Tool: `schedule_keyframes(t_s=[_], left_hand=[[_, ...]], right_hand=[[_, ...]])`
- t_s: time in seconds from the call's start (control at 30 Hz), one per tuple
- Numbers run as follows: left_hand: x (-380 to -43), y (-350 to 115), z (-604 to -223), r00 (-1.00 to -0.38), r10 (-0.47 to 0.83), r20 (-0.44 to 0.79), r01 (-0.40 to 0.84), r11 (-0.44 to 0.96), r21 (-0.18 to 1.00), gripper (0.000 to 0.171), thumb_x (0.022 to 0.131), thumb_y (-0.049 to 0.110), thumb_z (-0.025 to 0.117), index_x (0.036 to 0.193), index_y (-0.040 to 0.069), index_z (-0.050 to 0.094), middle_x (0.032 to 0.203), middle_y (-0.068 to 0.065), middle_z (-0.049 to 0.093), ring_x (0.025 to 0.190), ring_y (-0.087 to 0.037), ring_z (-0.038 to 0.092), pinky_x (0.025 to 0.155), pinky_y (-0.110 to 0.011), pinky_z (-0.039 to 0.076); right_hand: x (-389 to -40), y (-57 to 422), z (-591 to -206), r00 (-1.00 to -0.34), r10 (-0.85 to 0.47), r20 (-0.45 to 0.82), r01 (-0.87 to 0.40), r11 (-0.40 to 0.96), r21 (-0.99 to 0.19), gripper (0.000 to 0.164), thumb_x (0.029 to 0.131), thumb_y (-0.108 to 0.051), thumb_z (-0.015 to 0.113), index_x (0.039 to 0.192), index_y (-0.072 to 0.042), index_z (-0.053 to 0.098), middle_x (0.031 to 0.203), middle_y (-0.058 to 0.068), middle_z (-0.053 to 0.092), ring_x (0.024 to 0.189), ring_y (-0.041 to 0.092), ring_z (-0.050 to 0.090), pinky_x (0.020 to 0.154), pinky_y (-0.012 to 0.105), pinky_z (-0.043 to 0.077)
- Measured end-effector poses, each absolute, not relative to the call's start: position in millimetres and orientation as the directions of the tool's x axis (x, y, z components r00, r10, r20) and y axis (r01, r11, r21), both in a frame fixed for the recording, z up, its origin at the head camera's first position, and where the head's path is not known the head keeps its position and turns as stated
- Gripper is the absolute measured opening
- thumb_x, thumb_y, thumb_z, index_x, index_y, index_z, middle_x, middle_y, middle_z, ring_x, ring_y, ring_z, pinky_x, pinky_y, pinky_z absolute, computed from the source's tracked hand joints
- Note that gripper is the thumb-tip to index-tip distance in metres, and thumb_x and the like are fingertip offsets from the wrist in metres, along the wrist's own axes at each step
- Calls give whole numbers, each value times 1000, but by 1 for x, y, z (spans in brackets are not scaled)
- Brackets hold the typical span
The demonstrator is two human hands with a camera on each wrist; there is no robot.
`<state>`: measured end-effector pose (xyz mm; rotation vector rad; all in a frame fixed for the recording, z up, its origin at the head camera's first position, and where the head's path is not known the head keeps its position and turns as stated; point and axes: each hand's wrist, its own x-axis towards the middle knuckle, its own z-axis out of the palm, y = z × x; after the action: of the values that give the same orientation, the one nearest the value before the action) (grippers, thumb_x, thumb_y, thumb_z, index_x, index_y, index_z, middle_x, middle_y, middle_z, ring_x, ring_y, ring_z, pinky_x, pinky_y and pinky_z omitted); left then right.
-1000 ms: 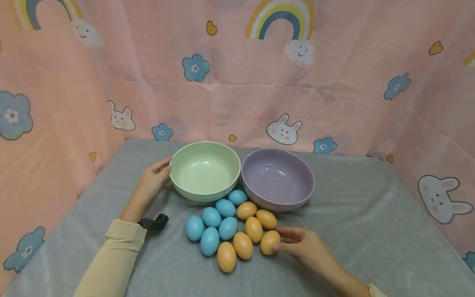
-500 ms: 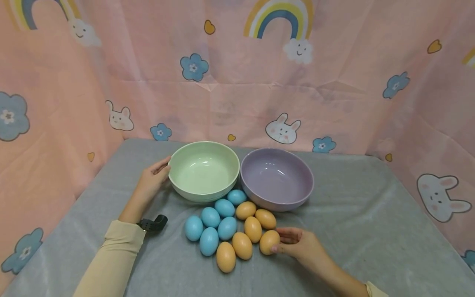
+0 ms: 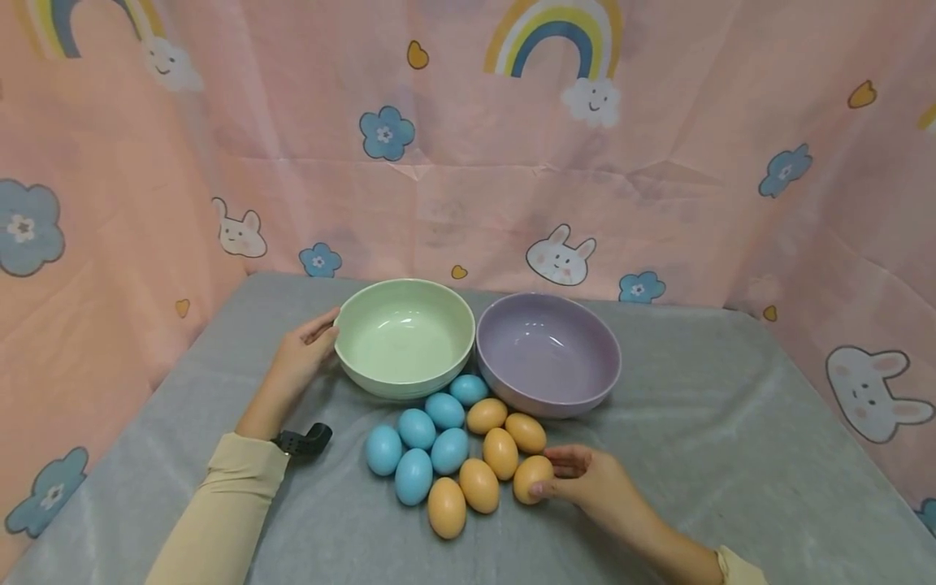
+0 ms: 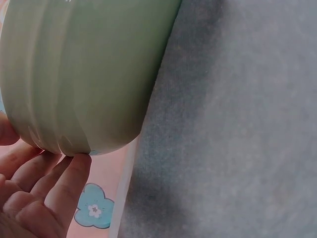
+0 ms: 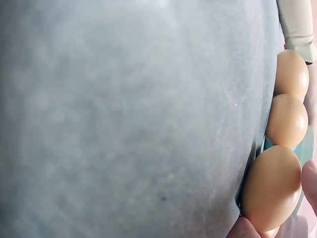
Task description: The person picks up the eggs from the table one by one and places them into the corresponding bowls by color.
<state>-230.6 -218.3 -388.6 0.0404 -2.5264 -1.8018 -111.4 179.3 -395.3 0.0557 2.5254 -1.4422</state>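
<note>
My left hand [image 3: 301,357] rests its fingertips against the outer left side of a light green bowl [image 3: 405,382]. In the left wrist view, the fingers [image 4: 69,183] meet the ridged wall near the rim. My right hand [image 3: 595,483] holds the rightmost orange egg [image 3: 532,479] between thumb and fingers, low at the cloth. That egg [image 5: 272,188] shows large in the right wrist view, a fingertip and the thumb at either side. Other orange eggs [image 3: 500,453] lie left of it and behind. Several blue eggs [image 3: 413,476] form the left part of the cluster.
A purple bowl [image 3: 548,406] stands right beside the green one, behind the eggs. Grey cloth [image 3: 731,455] covers the table. Pink printed curtains [image 3: 453,195] enclose the back and sides. A black wrist strap [image 3: 303,440] is on the left forearm.
The right thumb has shifted slightly on the orange egg. The left hand, bowls and eggs keep their places; the head view sways a little.
</note>
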Motion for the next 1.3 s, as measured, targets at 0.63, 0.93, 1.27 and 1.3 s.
schedule_keyframes(t_s=[0.63, 0.93, 1.27, 1.3], left_hand=[[-232, -214, -389, -998, -55, -1, -17, 298, 955, 52, 105, 31, 49, 154, 15, 38, 156, -8, 43, 143, -22, 43, 111, -29, 46], [-224, -222, -389, -999, -42, 13, -1, 312, 950, 52, 106, 29, 47, 154, 12, 37, 158, -8, 40, 145, -23, 40, 101, -11, 46], [-230, -218, -390, -999, -35, 9, -1, 292, 957, 52, 105, 31, 48, 154, 15, 39, 156, -9, 43, 144, -23, 43, 94, -5, 46], [-230, -218, -389, -999, -35, 12, 1, 290, 957, 52, 105, 30, 48, 154, 14, 39, 156, -9, 43, 144, -23, 43, 94, -5, 46]], right_hand=[[-111, 180, -396, -974, -103, -204, 126, 503, -855, 57, 71, -14, 90, 118, 9, 66, 108, 16, 75, 96, 15, 70, 72, 16, 53], [-112, 179, -400, -964, -160, -210, 107, 493, -864, 56, 73, -18, 89, 118, 7, 67, 108, 14, 75, 96, 14, 70, 73, 16, 53], [-111, 186, -393, -961, -141, -239, 152, 455, -877, 54, 75, -14, 87, 119, 9, 65, 110, 14, 74, 94, 9, 68, 72, 17, 54], [-111, 187, -391, -961, -137, -240, 156, 448, -880, 54, 75, -13, 87, 120, 9, 65, 110, 13, 75, 94, 8, 68, 72, 16, 54]])
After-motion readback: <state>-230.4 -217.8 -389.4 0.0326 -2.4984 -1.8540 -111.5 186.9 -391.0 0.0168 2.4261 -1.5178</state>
